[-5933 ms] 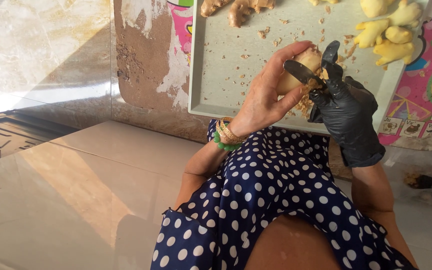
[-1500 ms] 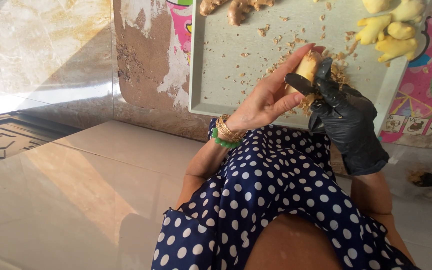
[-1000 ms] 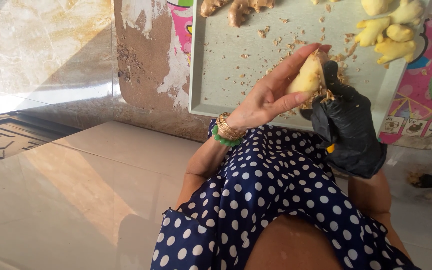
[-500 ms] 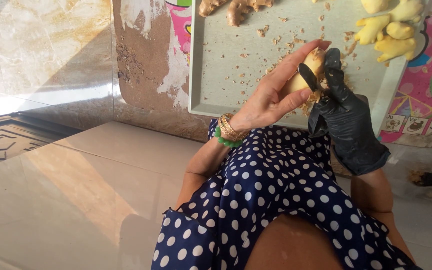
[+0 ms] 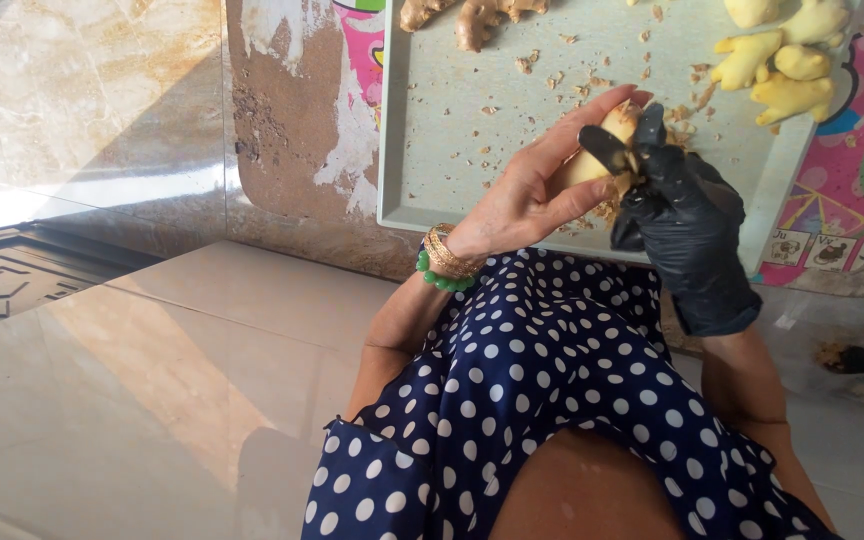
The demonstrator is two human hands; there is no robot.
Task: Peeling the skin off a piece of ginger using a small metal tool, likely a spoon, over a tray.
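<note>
Black nitrile covers the right hand (image 5: 687, 225), bare skin the left hand (image 5: 532, 195), as a person seated on a pale tiled floor (image 5: 152, 400) works a piece of ginger (image 5: 597, 160) over a grey-green tray (image 5: 452, 150). The left hand is clamped on the ginger, thumb on the near side and fingers wrapped over the top, holding it just above the tray's near half. The ginger's long axis runs from about 7 o'clock to 1 o'clock, its pale peeled end pointing away from the body. The gloved right hand is closed around a small dark blade (image 5: 607, 150), which lies across the root at its upper end; the root sits at roughly 10 o'clock from the glove, touching it. Both hands meet at the root, so neither is nearer than the other. Gold bangles and a green bead bracelet (image 5: 442, 265) circle the left wrist. Brown peel scraps (image 5: 532, 62) dot the tray. Peeled yellow ginger pieces (image 5: 782, 60) lie at its 1 o'clock corner; unpeeled brown pieces (image 5: 472, 15) sit at 11 o'clock. A bright children's mat (image 5: 852, 190) lies under the tray, and a navy polka-dot dress (image 5: 532, 400) fills the foreground.
</note>
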